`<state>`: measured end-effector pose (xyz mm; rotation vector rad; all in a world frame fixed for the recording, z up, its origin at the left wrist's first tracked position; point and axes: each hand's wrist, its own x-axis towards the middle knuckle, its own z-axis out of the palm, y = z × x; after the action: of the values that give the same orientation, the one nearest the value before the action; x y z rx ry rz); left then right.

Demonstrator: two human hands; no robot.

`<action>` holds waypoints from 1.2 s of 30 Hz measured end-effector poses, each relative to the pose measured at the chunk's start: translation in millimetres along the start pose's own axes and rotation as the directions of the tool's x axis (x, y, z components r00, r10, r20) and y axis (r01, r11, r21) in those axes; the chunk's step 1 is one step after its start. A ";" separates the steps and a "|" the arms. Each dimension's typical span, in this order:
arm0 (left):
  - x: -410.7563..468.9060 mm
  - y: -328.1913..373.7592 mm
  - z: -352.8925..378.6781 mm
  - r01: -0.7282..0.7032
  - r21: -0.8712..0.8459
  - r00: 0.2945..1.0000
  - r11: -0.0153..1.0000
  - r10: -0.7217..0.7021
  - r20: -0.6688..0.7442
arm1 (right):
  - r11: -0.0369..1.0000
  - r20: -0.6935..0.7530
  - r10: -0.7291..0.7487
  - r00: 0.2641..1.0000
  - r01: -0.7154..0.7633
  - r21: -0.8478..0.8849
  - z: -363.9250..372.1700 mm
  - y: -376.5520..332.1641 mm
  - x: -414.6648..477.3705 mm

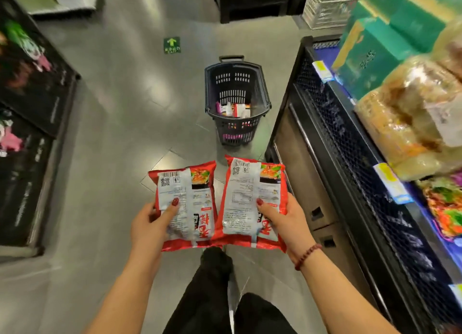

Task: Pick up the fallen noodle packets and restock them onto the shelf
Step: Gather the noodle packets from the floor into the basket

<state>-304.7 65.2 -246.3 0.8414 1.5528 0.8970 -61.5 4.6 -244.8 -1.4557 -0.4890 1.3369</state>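
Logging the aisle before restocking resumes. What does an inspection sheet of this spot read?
Surface: grey floor, green arrow sticker.
Job's things: left packet and right packet, both red, backs facing up, off the floor; shelf at right.
Clutter: dark basket on the floor ahead, small goods inside; white crate beyond.
Grippers: left hand grips left packet; right hand grips right packet.
Cables: nothing seen.
Surroundings: dark display at left; green boxes and bagged goods on the shelf.
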 end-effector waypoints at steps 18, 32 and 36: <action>351.9 163.7 140.9 0.072 -0.005 0.985 0.997 -0.070 0.157 | 1.000 -0.271 0.017 0.962 -0.015 0.012 60.0 -145.7 347.9; 572.5 186.4 299.0 0.308 0.036 0.951 0.951 -0.309 0.029 | 0.961 -0.251 0.206 0.946 -0.244 -0.132 21.4 -206.3 642.9; 626.6 179.6 336.1 0.360 0.110 0.932 0.927 -0.363 0.011 | 0.934 -0.306 0.226 0.925 -0.295 -0.201 17.6 -196.3 698.7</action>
<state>-55.3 736.0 -406.7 0.6096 1.6701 0.5339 193.1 667.4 -396.6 -1.9376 -0.2857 1.2799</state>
